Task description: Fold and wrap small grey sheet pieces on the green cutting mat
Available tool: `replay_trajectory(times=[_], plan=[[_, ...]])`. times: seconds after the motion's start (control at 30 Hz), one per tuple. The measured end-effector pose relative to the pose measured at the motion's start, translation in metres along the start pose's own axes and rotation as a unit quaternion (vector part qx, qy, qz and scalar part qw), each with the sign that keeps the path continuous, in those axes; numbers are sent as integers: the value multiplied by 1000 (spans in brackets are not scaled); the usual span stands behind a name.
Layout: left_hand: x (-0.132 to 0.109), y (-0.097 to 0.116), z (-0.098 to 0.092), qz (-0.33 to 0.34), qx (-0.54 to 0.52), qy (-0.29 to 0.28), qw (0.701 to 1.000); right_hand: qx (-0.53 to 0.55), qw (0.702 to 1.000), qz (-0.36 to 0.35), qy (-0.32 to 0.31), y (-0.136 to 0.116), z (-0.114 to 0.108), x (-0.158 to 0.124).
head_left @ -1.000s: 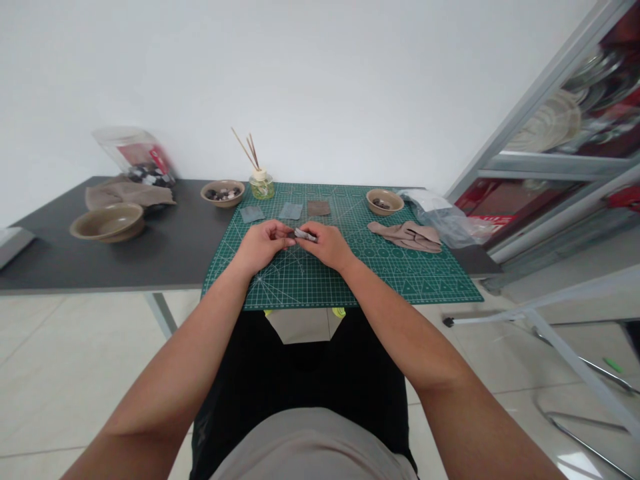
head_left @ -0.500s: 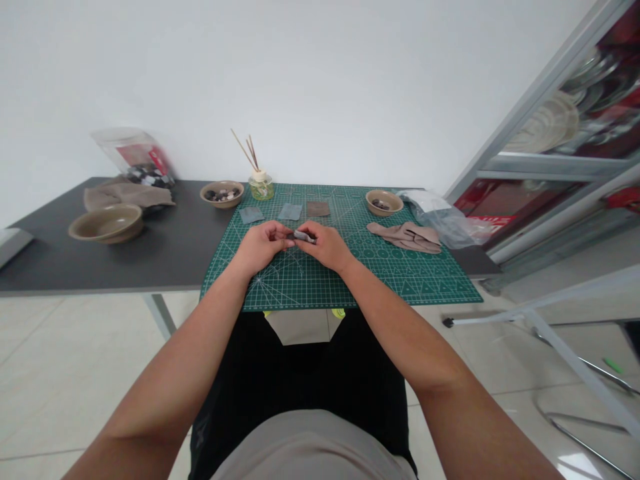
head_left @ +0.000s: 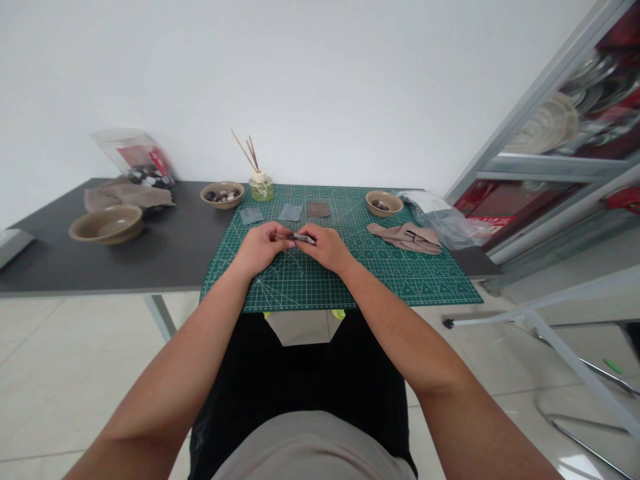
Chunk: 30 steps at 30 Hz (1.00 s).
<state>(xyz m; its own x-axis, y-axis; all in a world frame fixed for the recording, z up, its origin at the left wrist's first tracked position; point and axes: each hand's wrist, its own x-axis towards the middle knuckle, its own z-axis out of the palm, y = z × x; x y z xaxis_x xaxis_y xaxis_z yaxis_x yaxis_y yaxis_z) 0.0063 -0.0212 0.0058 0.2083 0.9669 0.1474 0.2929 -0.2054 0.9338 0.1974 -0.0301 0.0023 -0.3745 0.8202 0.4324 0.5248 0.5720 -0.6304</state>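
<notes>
My left hand (head_left: 263, 248) and my right hand (head_left: 327, 248) meet fingertip to fingertip, just above the green cutting mat (head_left: 300, 287). Between the right thumb and fingers is a small folded grey piece (head_left: 304, 238), which looks like sandpaper. The left thumb and fingers pinch a small dark pebble (head_left: 291, 237) at its edge; most of it is hidden. Behind the hands lie two blue-grey squares (head_left: 251, 215) (head_left: 290, 213) and a brown square (head_left: 318, 209), flat on the mat.
Bowls of pebbles stand at the back left (head_left: 223, 195) and back right (head_left: 384, 203). A crumpled brown cloth (head_left: 407, 237) and a plastic bag (head_left: 445, 217) lie right. Leftward are a larger bowl (head_left: 107, 225), another cloth (head_left: 127, 195) and a clear container (head_left: 133, 157). A reed diffuser (head_left: 261, 187) stands behind.
The grey piece in my right fingers has tilted slightly and shows a narrower, darker edge. Both hands stay in nearly the same place.
</notes>
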Motion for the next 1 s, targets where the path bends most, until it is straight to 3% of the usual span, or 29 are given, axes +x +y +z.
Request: replay_trajectory(times=[0.23,0.43,1.0], plan=[[-1,0,-1,-2,1,7,1000,-24,999,31,16,-1,0,0],[2,-6,-1,9,-2,6,1000,-15,1000,-3,5,4,0,0],[-3,5,0,-3,19,0,1000,-2,1000,-12,5,3,1,0]])
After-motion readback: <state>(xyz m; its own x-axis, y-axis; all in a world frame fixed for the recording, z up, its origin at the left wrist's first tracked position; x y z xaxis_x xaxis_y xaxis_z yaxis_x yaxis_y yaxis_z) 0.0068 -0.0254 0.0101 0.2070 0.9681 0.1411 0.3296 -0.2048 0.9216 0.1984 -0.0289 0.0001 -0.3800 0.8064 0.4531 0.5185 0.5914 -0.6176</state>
